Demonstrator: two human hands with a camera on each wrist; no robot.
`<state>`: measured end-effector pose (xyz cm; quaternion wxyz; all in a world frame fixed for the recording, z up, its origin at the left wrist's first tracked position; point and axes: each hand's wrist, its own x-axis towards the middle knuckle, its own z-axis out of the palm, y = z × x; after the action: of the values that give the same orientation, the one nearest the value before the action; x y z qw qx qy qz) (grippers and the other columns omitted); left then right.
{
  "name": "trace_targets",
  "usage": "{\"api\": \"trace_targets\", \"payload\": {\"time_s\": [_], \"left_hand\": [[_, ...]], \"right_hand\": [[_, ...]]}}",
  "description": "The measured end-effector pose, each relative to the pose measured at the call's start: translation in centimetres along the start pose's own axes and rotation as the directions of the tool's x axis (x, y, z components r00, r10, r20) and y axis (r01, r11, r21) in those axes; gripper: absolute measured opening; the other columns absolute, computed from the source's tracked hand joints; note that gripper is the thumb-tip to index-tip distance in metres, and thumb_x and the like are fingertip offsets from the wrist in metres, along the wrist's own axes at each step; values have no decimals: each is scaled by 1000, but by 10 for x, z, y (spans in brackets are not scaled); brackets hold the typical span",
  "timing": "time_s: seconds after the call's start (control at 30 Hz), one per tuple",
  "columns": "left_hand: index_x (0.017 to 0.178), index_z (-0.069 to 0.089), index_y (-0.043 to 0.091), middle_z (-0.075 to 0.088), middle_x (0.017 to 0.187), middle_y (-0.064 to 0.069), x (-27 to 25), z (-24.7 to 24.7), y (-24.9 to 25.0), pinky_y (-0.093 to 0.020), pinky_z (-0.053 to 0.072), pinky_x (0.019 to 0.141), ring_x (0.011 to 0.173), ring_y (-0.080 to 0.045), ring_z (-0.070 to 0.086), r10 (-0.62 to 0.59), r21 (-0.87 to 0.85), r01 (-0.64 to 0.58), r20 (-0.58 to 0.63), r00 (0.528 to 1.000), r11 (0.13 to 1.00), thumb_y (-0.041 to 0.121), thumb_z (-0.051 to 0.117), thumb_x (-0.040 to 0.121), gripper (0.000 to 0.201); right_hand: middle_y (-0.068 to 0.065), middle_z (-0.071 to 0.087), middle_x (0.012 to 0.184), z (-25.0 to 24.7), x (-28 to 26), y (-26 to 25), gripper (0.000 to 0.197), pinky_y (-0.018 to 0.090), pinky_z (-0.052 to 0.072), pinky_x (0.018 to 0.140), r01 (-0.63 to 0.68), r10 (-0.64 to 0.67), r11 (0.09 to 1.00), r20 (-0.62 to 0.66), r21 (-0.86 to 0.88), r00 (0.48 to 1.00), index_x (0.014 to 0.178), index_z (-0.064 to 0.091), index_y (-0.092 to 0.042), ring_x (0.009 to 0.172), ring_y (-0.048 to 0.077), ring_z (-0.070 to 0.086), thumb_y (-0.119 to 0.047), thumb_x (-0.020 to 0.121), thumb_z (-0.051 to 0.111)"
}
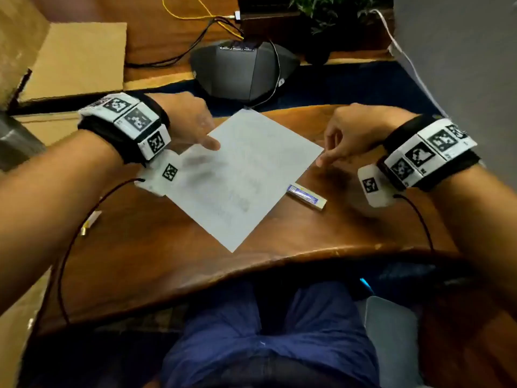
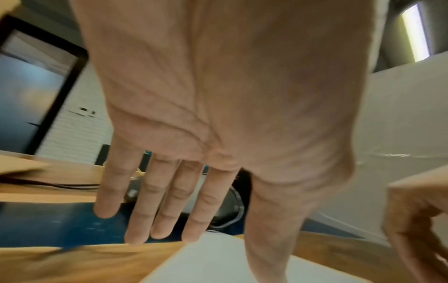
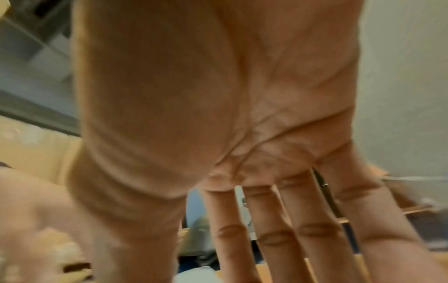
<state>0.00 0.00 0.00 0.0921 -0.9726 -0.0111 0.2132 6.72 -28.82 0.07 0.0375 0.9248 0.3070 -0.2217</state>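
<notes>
A white sheet of paper [image 1: 240, 175] lies turned like a diamond on the wooden table [image 1: 279, 256]. My left hand [image 1: 200, 127] is at its upper left edge, with the thumb over the paper. In the left wrist view the left hand [image 2: 218, 114] has straight fingers [image 2: 167, 203] over the blue mat, and its thumb reaches down to the paper [image 2: 213, 260]. My right hand [image 1: 344, 138] hovers at the sheet's right corner, one fingertip near the edge. In the right wrist view the right hand [image 3: 218, 114] shows straight fingers [image 3: 274, 229] holding nothing.
A small white and blue box [image 1: 306, 196] lies on the table just right of the paper. Behind are a dark conference speakerphone [image 1: 243, 71] with cables on a blue mat [image 1: 349, 85], cardboard [image 1: 78, 60] at the left, and a plant [image 1: 330, 12].
</notes>
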Motion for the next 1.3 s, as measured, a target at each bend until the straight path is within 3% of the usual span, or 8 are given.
{"api": "trace_targets", "payload": {"time_s": [0.13, 0.23, 0.43, 0.6, 0.73, 0.87, 1.07, 1.3], "left_hand": [[146, 44, 29, 54, 140, 0, 3, 1, 45, -38, 43, 97, 125, -21, 51, 135, -101, -139, -44, 990, 985, 67, 61, 83, 76], [152, 31, 31, 39, 153, 1, 11, 18, 69, -42, 33, 112, 139, -22, 37, 217, -120, -219, -29, 976, 968, 68, 62, 81, 85], [157, 7, 38, 15, 160, -11, 6, 46, 82, -49, 27, 116, 144, -31, 25, 287, -54, -284, 48, 957, 957, 68, 55, 85, 91], [152, 31, 39, 20, 161, -3, -19, 47, 74, -43, 25, 116, 143, -26, 27, 402, -118, -396, 41, 914, 911, 55, 69, 83, 80], [110, 73, 33, 39, 155, 9, -35, 50, 69, -34, 26, 112, 139, -17, 38, 431, -302, -435, -83, 899, 849, 46, 79, 78, 36], [80, 68, 25, 53, 139, 8, -35, 57, 74, -36, 36, 105, 127, -16, 44, 358, -351, -392, -161, 920, 850, 49, 83, 72, 29], [121, 49, 27, 40, 123, 2, -33, 63, 87, -37, 43, 94, 109, -17, 40, 263, -373, -293, -132, 956, 880, 63, 83, 61, 77], [154, 16, 40, 7, 160, -1, -19, 58, 94, -54, 25, 116, 147, -28, 8, 217, -344, -203, 3, 976, 917, 64, 86, 53, 125]], "right_hand": [[-1, 73, 66, 24, -1, -39, 54, 30, 54, 56, 39, -38, 999, 91, -10, 995, 78, 70, -18, 63, 17, 70, -68, 60, 81], [-3, 67, 61, 41, 1, -45, 40, 31, 51, 56, 83, -82, 997, 90, -1, 993, 75, 68, -17, 61, 16, 65, -50, 67, 89], [-5, 74, 70, 21, -9, -17, 12, 31, 58, 64, 115, -97, 982, -122, 149, 988, 82, 73, -21, 68, 12, 72, -20, 76, 83], [-2, 75, 76, 22, -17, -9, 20, 18, 54, 59, 171, -55, 915, -308, 366, 950, 88, 68, -13, 65, 7, 73, -17, 78, 85], [-1, 74, 87, 34, -12, -23, 27, 20, 56, 64, 232, -106, 907, -343, 352, 934, 97, 67, -12, 74, 10, 73, -21, 79, 85], [-1, 74, 100, 51, -5, -35, 29, 27, 59, 80, 267, -197, 932, -275, 246, 941, 109, 75, -18, 88, 13, 70, -28, 82, 82], [-3, 76, 95, 64, -7, -43, 19, 34, 61, 81, 298, -226, 929, -300, 221, 927, 100, 79, -17, 84, 10, 68, -26, 84, 81], [-1, 77, 96, 58, 1, -31, 25, 36, 57, 81, 248, -157, 942, -355, 226, 922, 100, 80, -17, 87, 15, 66, -34, 82, 81]]}}
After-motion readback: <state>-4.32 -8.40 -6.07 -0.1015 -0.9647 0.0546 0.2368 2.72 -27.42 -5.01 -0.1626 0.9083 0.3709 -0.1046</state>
